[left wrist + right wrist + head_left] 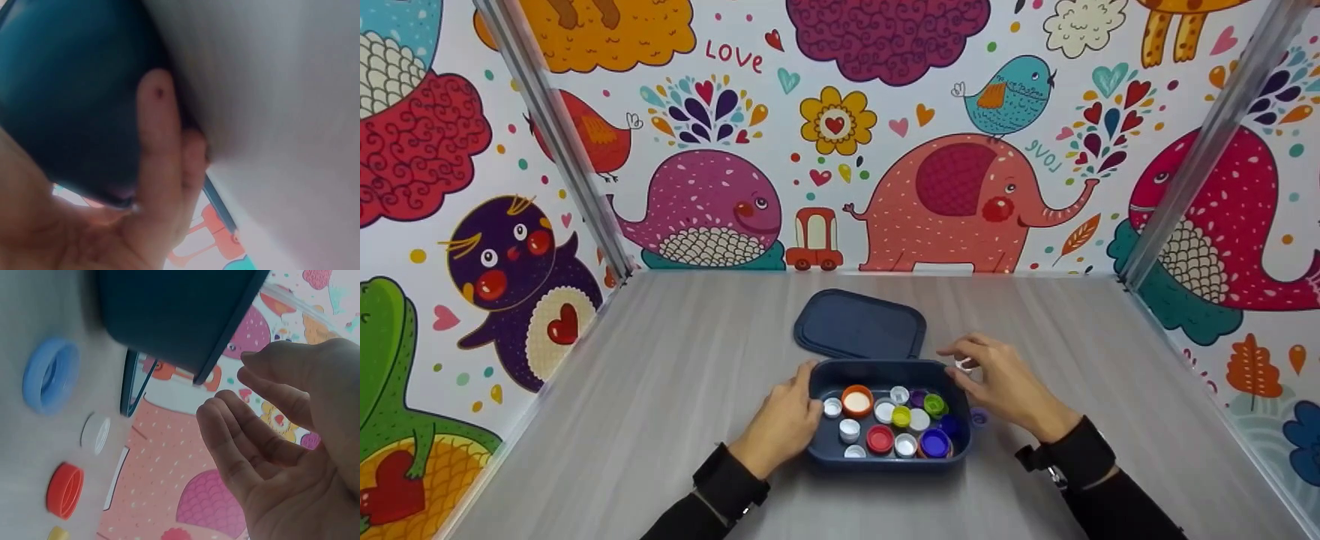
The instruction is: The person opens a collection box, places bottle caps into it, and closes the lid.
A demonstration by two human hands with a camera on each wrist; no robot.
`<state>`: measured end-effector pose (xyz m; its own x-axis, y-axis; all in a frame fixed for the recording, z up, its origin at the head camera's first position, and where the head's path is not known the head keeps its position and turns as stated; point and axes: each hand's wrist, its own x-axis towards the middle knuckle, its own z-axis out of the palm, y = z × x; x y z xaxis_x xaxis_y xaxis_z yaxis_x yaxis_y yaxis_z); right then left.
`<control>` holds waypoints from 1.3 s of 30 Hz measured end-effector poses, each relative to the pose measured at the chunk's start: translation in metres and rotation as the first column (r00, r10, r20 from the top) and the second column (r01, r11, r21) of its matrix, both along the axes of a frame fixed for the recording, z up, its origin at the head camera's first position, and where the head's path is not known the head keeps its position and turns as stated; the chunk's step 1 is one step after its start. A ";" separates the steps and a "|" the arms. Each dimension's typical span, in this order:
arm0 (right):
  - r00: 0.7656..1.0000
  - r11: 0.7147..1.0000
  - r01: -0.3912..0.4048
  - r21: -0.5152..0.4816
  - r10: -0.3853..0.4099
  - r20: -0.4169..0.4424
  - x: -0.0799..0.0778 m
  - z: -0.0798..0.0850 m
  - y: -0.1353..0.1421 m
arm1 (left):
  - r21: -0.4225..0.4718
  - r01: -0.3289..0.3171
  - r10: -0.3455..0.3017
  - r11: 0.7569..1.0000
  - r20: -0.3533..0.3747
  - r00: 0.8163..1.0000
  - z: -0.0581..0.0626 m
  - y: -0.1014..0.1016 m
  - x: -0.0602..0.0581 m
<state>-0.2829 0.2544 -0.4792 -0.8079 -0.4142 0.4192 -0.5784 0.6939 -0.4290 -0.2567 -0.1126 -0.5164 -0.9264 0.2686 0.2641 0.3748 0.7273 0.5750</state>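
A dark blue plastic box (885, 466) stands on the table, holding bottle caps in several colours, among them an orange-rimmed cap (856, 402), a red cap (880, 439) and a purple-blue cap (935, 443). My left hand (780, 422) grips the box at its left end, fingers (159, 124) lying along the outer wall. Beside the right end is my right hand (1006, 384), its fingers loosely bent and nothing between them in the right wrist view. Under that hand lie a blue cap (50, 376), a white cap (95, 433) and a red cap (64, 490) on the table.
Behind the box lies its dark blue lid (861, 324), flat on the grey table (682, 337). Part of a yellow cap (58, 534) shows at the lower edge of the right wrist view. Printed cartoon walls (825, 187) with metal corner posts enclose the table.
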 end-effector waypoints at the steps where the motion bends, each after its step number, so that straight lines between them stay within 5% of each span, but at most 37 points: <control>1: 1.000 1.000 0.014 -0.005 -0.014 0.014 -0.002 0.000 0.002 | -0.001 0.002 -0.002 1.000 -0.003 1.000 0.000 0.000 0.000; 12: 0.964 0.992 0.121 0.045 -0.128 0.231 -0.030 -0.006 0.028 | 0.000 0.002 -0.002 1.000 0.006 1.000 0.000 -0.002 -0.001; 20: 0.955 0.987 0.027 0.157 -0.072 0.288 -0.044 -0.011 0.029 | 0.001 -0.008 0.008 1.000 0.019 1.000 -0.001 -0.001 -0.001; 30: 0.977 0.975 -0.057 0.216 0.010 0.214 -0.055 -0.022 0.028 | 0.011 0.012 -0.012 1.000 0.019 1.000 -0.002 -0.001 0.000; 39: 0.971 0.981 -0.027 0.191 -0.020 0.239 -0.054 -0.023 0.028 | 0.001 0.003 -0.003 1.000 0.025 1.000 -0.002 0.000 -0.001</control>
<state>-0.3371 0.2821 -0.5017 -0.8730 -0.4709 0.1266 -0.4779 0.7746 -0.4143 -0.2579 -0.1129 -0.5184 -0.9319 0.2714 0.2407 0.3624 0.7255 0.5850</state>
